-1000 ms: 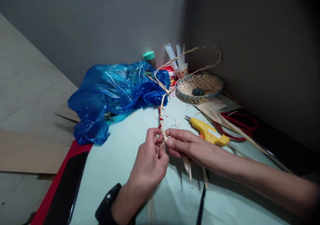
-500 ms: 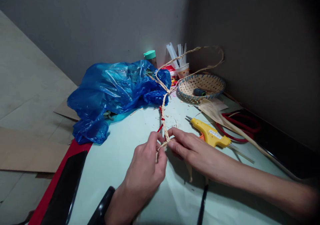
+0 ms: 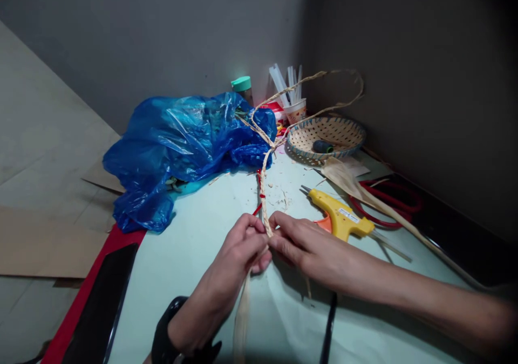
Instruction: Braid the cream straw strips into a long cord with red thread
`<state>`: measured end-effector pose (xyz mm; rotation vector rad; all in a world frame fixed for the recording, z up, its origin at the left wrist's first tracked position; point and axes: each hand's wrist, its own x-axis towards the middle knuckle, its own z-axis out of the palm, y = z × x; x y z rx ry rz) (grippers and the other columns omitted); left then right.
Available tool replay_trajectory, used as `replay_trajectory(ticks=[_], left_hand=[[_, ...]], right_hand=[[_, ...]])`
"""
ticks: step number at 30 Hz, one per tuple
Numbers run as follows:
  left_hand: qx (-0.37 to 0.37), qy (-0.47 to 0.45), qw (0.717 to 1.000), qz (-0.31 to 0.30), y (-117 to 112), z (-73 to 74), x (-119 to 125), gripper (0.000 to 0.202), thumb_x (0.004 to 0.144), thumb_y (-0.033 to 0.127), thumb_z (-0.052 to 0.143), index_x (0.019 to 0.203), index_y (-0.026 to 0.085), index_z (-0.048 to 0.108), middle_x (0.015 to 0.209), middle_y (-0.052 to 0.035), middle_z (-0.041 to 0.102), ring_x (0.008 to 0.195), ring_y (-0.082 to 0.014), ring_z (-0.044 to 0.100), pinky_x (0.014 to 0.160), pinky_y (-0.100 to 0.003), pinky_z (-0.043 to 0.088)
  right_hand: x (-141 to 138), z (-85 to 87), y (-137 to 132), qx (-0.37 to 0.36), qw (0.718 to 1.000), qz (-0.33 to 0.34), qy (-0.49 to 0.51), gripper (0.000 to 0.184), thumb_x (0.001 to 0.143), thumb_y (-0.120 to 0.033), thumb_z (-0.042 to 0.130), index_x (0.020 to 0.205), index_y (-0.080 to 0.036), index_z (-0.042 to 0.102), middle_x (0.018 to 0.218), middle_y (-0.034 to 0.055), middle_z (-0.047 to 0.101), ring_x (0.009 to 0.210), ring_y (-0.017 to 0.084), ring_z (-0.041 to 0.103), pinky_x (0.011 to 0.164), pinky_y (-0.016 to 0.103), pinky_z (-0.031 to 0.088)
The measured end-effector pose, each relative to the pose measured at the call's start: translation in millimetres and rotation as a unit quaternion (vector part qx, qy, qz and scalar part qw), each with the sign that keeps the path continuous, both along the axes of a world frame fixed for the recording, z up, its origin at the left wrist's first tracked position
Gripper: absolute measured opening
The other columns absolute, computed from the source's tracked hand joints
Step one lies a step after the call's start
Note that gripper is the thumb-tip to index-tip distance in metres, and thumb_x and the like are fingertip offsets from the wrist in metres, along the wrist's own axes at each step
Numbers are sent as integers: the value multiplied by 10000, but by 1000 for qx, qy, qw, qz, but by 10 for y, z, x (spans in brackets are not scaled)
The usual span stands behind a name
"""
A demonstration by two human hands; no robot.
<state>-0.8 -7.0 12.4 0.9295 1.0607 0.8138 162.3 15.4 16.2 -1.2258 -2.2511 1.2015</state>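
Observation:
A pale straw-coloured braid (image 3: 264, 191) runs down the middle of the table to my hands. My left hand (image 3: 245, 245) pinches its lower end, and a flat loose strand (image 3: 242, 310) hangs below that hand towards the table's near edge. From the other side my right hand (image 3: 295, 240) closes thumb and fingers on the same end, almost touching the left fingertips. Farther off, the braid meets a thin twisted loop (image 3: 319, 75) that stands up before the wall. A red strip (image 3: 259, 180) lies beside the braid.
A yellow glue gun (image 3: 342, 213) lies right of my right hand, near red-handled scissors (image 3: 388, 207). Behind them sits a woven basket (image 3: 348, 137) with a dark thread spool (image 3: 322, 147). A blue plastic bag (image 3: 190, 132) fills the back left; a black phone-like slab (image 3: 105, 299) lies front left.
My left hand has turned, its thumb now over the braid's end. The loose strand has come into view below it. My right hand has shifted only slightly.

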Motion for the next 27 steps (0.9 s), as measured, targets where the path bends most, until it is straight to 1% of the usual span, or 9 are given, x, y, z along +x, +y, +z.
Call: replay_trajectory(ticks=[3, 5, 10, 13, 16, 20, 23, 26, 27], left_hand=[[-32, -8, 999, 13, 32, 2, 22, 191, 830, 307, 539, 813, 200, 381, 614, 81, 376, 463, -31, 227, 450, -195, 132], [-33, 6, 999, -3, 50, -4, 11, 227, 835, 342, 554, 815, 202, 376, 618, 80, 392, 457, -28, 198, 443, -200, 95], [-12, 46, 999, -9, 42, -55, -23, 210, 850, 349, 545, 814, 177, 429, 610, 55, 463, 448, -29, 235, 429, -207, 123], [-5, 77, 997, 10, 36, -93, -22, 198, 837, 327, 556, 789, 155, 472, 603, 37, 500, 429, -27, 251, 420, -211, 140], [3, 81, 997, 15, 41, -101, -9, 194, 825, 319, 561, 779, 141, 498, 641, 19, 532, 426, -21, 234, 414, -215, 126], [12, 87, 996, 25, 36, -76, 13, 197, 825, 329, 571, 785, 147, 506, 531, 90, 332, 445, -37, 200, 424, -215, 120], [14, 88, 995, 35, 20, -63, 24, 194, 821, 326, 588, 798, 150, 508, 524, 102, 263, 455, -43, 176, 432, -222, 108], [25, 80, 995, 46, 7, -52, 35, 211, 818, 335, 611, 819, 143, 524, 538, 99, 269, 466, -40, 167, 440, -222, 107], [30, 79, 995, 49, 4, -46, 40, 218, 816, 339, 617, 824, 139, 532, 541, 97, 274, 468, -39, 171, 443, -221, 109]], right_hand=[[-3, -6, -12, 18, 1000, 14, -8, 205, 957, -353, 349, 861, -189, 425, 743, 13, 528, 663, 139, 474, 584, 253, 316], [-3, 2, -16, 33, 999, 23, -14, 201, 957, -338, 342, 862, -183, 428, 744, 18, 534, 653, 133, 472, 578, 248, 312], [25, 78, -48, 93, 988, 47, -117, 92, 876, -196, 394, 911, -167, 474, 704, 36, 557, 582, 130, 454, 515, 250, 233], [53, 112, -72, 142, 974, 74, -162, 143, 798, -126, 427, 907, -164, 511, 656, 28, 554, 509, 114, 412, 486, 254, 175], [75, 141, -75, 166, 968, 86, -166, 148, 844, -170, 409, 896, -167, 547, 654, 37, 574, 497, 119, 433, 478, 254, 176], [125, 281, -16, 174, 971, 89, -138, 344, 962, -354, 304, 876, -193, 596, 658, 64, 594, 538, 158, 487, 496, 278, 249], [266, 464, 134, 231, 957, 23, -173, 393, 980, -397, 271, 873, -227, 609, 682, 64, 609, 559, 165, 500, 516, 291, 273], [522, 578, 356, 309, 906, -122, -263, 303, 963, -295, 323, 947, -164, 595, 804, 140, 643, 678, 223, 569, 557, 312, 256], [615, 582, 428, 322, 874, -170, -321, 287, 953, -299, 343, 951, -156, 592, 824, 156, 648, 702, 246, 591, 552, 314, 243]])
